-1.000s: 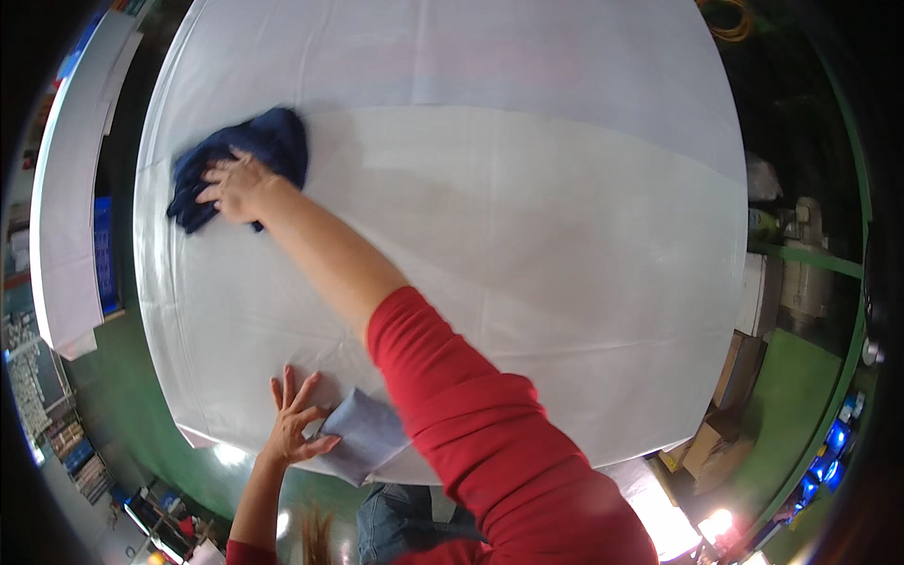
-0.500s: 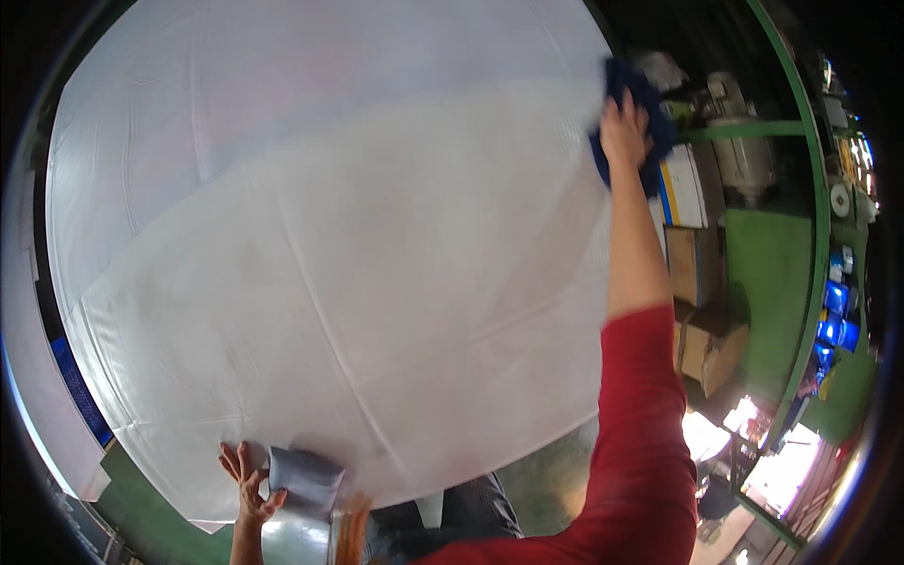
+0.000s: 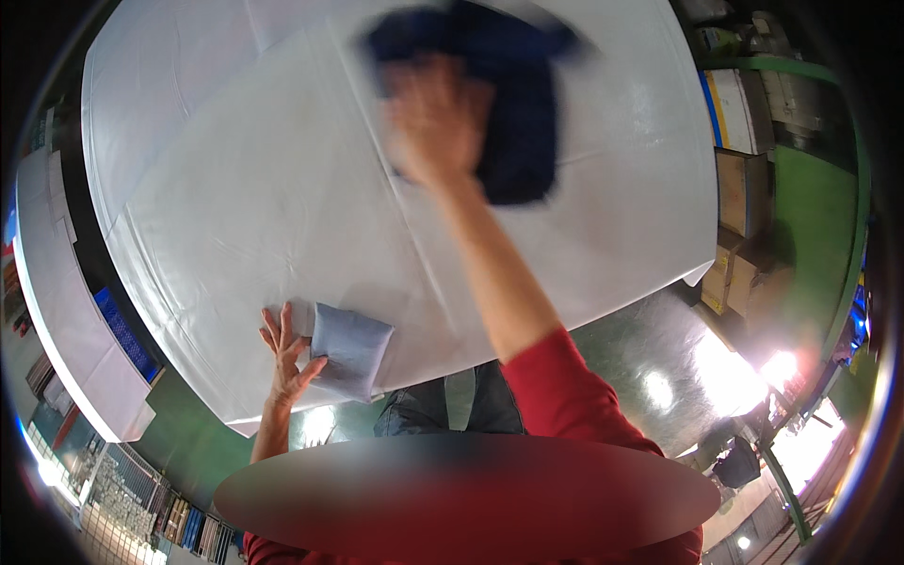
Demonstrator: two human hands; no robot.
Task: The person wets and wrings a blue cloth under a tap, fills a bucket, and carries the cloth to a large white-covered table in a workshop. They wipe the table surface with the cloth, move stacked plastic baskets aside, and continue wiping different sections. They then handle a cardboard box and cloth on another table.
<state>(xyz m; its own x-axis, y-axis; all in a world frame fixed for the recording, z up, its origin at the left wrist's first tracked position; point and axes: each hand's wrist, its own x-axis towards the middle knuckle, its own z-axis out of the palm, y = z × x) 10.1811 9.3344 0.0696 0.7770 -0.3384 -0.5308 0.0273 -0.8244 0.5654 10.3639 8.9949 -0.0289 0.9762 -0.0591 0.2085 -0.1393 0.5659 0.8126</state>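
Observation:
A big table under a white plastic-like cover (image 3: pixel 235 217) fills most of the view. My right hand (image 3: pixel 438 122), smeared by motion, presses down on a dark blue cloth (image 3: pixel 523 127) over the far middle of the table. The cloth is spread out and blurred too; its folds under the palm are hidden. Close to the near edge, my left hand (image 3: pixel 290 356) pinches the left side of a square grey-blue pouch or pad (image 3: pixel 356 353) between thumb and forefinger, its other fingers spread. Shadow falls on the cover beside the pouch.
Cardboard boxes (image 3: pixel 739 193) and a white box with blue and yellow stripes (image 3: pixel 736 108) stand beyond the table's right side, near a green metal frame (image 3: pixel 782 66). Another white-covered table (image 3: pixel 71 292) and a blue crate (image 3: pixel 124 330) are at the left.
My right hand has swept the dark blue cloth from the table's far right edge leftward to the middle. The view has shifted; my left hand still has the pouch.

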